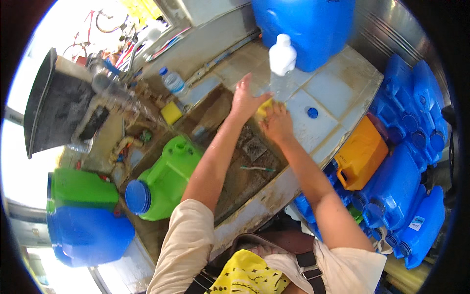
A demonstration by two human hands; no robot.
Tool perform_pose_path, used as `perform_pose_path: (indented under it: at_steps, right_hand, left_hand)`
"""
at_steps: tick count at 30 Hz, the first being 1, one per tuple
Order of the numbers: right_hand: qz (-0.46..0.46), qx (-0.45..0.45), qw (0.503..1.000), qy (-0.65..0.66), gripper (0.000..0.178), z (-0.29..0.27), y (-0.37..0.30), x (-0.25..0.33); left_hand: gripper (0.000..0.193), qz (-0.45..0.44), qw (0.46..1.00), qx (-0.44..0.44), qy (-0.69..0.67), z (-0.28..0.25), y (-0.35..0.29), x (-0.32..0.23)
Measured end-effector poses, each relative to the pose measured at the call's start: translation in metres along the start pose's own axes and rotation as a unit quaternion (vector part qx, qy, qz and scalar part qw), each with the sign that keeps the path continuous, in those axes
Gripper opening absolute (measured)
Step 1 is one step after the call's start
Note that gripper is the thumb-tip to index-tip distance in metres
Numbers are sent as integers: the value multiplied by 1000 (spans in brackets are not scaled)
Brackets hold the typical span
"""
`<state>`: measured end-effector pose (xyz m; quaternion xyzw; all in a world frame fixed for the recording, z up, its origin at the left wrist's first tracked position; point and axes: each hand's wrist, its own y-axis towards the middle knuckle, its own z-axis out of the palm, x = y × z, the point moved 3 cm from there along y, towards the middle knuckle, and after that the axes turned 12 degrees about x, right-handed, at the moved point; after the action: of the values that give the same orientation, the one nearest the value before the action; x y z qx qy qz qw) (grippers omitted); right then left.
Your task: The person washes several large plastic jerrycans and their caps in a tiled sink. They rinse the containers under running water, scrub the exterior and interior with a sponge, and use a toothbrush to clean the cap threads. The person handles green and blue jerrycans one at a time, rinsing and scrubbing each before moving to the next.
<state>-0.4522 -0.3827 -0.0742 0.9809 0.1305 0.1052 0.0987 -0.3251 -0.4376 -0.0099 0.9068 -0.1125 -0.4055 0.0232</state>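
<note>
Evidently both hands were busy at a clear plastic bottle with a white upper part, standing upright on the tiled table beside the sink. My left hand lay against its near side with fingers spread apart; my right hand had its fingers clamped on a yellow sponge pressed to the bottle's base. I judged the bottle light, thin-walled and slick when wet, so best taken around the mid-body. Contents: I could not tell whether it held liquid. A blue cap lay loose on the tiles nearby. A large blue drum stood behind the bottle. A green jug with a blue lid lay tilted left of the sink, contents hidden. Blue jerrycans and one orange jerrycan, capped, stood right of the table.
</note>
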Motion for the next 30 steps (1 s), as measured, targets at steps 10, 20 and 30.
perform_pose_path:
  at_steps: [10,20,30]
  right_hand:
    - [293,17,556,778,30,-21,-34,-75]
    - [233,24,450,862,37,-15,14,-113]
    - [290,24,592,752,29,-21,41,-103]
  left_hand:
    - [84,80,997,6,-2,42,78,-55]
    - [50,268,790,9,551,-5,66,-59]
    - [43,287,762,-7,581,-24,56,-60]
